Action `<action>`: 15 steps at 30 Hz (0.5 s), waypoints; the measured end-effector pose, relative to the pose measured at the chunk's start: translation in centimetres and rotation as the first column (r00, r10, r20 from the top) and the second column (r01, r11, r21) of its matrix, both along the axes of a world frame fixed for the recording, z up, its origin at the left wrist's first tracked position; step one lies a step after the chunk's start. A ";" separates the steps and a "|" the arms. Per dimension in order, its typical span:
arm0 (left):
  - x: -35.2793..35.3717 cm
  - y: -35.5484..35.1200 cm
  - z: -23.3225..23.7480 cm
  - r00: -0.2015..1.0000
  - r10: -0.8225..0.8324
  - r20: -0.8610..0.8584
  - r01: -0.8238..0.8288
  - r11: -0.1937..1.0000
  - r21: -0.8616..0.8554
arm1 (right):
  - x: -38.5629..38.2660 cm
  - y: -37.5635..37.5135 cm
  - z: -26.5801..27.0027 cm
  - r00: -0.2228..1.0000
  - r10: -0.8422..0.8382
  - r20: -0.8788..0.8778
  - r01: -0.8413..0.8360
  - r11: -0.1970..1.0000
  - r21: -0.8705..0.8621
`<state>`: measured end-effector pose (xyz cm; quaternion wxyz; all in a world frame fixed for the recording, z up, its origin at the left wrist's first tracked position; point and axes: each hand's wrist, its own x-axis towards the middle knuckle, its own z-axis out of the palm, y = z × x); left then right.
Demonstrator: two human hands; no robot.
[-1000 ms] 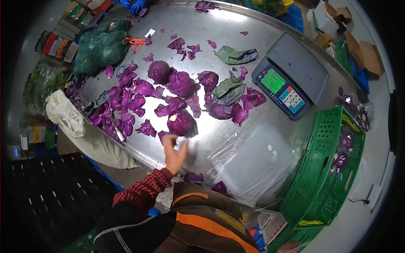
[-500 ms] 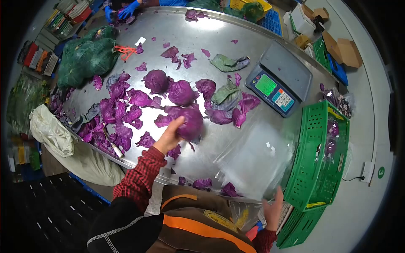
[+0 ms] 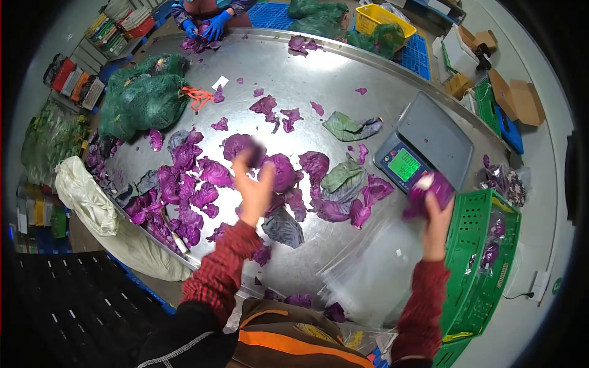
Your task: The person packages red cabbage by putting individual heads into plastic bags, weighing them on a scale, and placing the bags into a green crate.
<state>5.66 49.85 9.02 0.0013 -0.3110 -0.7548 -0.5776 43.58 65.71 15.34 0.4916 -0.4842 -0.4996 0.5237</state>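
Note:
My right hand [image 3: 434, 230] grips a red cabbage [image 3: 429, 195] with its pale cut stem end showing, held over the table near the front corner of the digital scale [image 3: 432, 147]. Over the middle of the table, my left hand [image 3: 253, 193] is empty, thumb and fingers spread. Its fingertips overlap a red cabbage [image 3: 236, 146] in this view, and another cabbage [image 3: 280, 173] lies just right of the thumb. Beside that hand rests a grey-green outer leaf [image 3: 283, 227]. Clear plastic bags [image 3: 368, 276] lie flat below my right hand.
Loose purple leaves [image 3: 178, 184] cover the table's left part. A green net sack [image 3: 144, 95] of produce sits at the back left. Green crates [image 3: 472, 264] stand along the right edge. Across the table, a person in blue gloves [image 3: 215, 26] handles a cabbage.
My left hand has let go of the cabbage it held and moved up. My right hand, empty before, has risen from the front edge and now holds a cabbage near the scale.

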 end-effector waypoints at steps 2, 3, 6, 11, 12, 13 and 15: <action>-6.2 0.4 -2.9 0.912 0.246 -0.328 -0.344 0.894 -0.286 | 0.1 7.5 0.2 0.960 -0.129 0.250 0.093 0.984 0.150; -8.8 0.3 -4.3 0.926 0.205 -0.316 -0.323 0.864 -0.386 | -0.8 9.8 0.8 0.907 -0.233 0.350 0.137 0.951 0.279; -10.6 2.9 -4.0 0.996 0.089 0.015 -0.059 0.774 -0.631 | 0.4 16.2 -0.6 0.591 -0.393 0.705 -0.043 0.857 0.514; -12.7 2.5 -8.3 0.979 0.146 -0.142 -0.201 0.805 -0.558 | 1.7 19.3 -2.7 0.359 -0.350 0.865 -0.139 0.896 0.421; -12.9 2.6 -8.4 0.974 0.184 -0.132 -0.226 0.808 -0.544 | 2.1 19.3 -2.4 0.416 -0.339 0.843 -0.142 0.892 0.429; -14.5 2.1 -9.4 0.984 0.175 -0.043 -0.174 0.864 -0.473 | 3.0 19.1 -2.3 0.405 -0.331 0.852 -0.132 0.901 0.413; -15.2 2.0 -8.3 0.951 0.160 0.263 -0.078 0.951 -0.299 | 5.3 19.0 -1.4 0.616 -0.441 0.652 0.033 0.842 0.538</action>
